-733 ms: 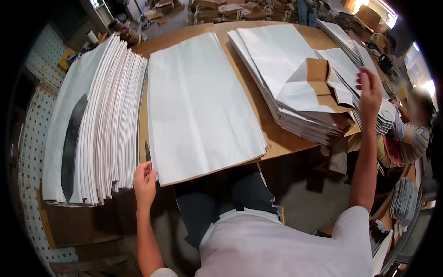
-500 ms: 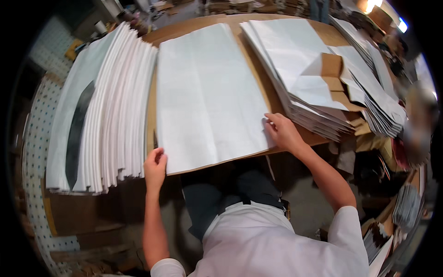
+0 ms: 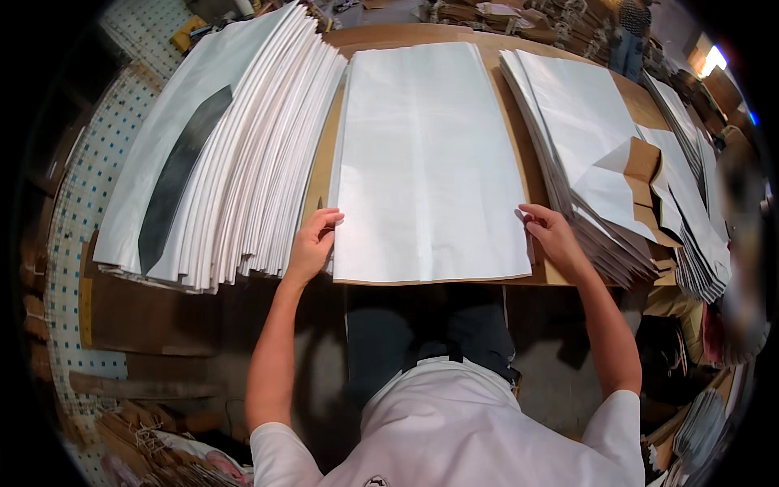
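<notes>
Two-handed, flanked the flat white stack (image 3: 430, 162) lying lengthwise in the middle of the wooden worktop (image 3: 398, 35); had the left hand (image 3: 311, 252) at its left edge toward the near corner, with fingers bent and tips right at the edge; had the right hand (image 3: 560, 247) at the opposite edge, with fingers curved inward; could not tell on either side whether the fingers pinched the stack or merely rested against it; noticed a small dark pointed tip (image 3: 320, 202) just beyond the left hand; saw to the left a thick fanned white pile (image 3: 268, 154), with a long dark panel (image 3: 187, 178) on its upper face; saw to the right another white stack (image 3: 576, 105), bearing an opened white-and-brown piece (image 3: 641, 170) toward its near end; spotted a standing person (image 3: 629, 40) beyond the worktop.
</notes>
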The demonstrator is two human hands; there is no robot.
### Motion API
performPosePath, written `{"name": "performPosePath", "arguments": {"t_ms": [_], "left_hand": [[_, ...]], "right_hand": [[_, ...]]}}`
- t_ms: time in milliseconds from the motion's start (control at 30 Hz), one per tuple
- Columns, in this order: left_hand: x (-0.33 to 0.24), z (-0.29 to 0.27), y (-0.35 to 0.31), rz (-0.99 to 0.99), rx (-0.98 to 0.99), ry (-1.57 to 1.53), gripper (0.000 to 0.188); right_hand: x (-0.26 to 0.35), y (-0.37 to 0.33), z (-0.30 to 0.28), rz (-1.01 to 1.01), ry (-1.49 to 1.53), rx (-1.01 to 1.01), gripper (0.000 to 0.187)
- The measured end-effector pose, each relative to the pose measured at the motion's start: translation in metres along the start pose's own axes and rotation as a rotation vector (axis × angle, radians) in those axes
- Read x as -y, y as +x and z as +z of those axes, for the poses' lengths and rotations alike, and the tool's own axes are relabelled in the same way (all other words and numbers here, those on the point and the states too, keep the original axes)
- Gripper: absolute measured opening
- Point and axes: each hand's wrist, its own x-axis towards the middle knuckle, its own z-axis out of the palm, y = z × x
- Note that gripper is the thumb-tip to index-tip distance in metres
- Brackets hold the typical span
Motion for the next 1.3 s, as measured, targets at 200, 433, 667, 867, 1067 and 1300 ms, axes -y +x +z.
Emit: {"name": "performPosePath", "arguments": {"t_ms": [200, 433, 667, 867, 1067, 1300], "left_hand": [[-0.01, 0.003, 0.015, 0.271, -0.002, 0.45, 0.025], [0.004, 0.004, 0.023, 0.236, -0.037, 0.352, 0.016], [0.016, -0.001, 0.025, 0.187, -0.044, 0.257, 0.015], [0.031, 0.0, 0.026, -0.148, -0.076, 0.154, 0.015], [0.033, 0.011, 0.04, -0.239, -0.155, 0.087, 0.018], [0.015, 0.024, 0.052, -0.389, -0.203, -0.104, 0.023]], "right_hand": [[0.015, -0.001, -0.006, -0.075, -0.006, 0.091, 0.039], [-0.022, 0.013, -0.005, -0.48, -0.359, 0.064, 0.051], [-0.025, 0.032, 0.0, -0.594, -0.459, -0.005, 0.039], [-0.031, 0.042, 0.01, -0.151, -0.18, -0.103, 0.025], [-0.04, 0.052, 0.018, -0.195, 0.002, -0.194, 0.019], [-0.042, 0.061, 0.029, -0.016, 0.01, -0.319, 0.034]]}}
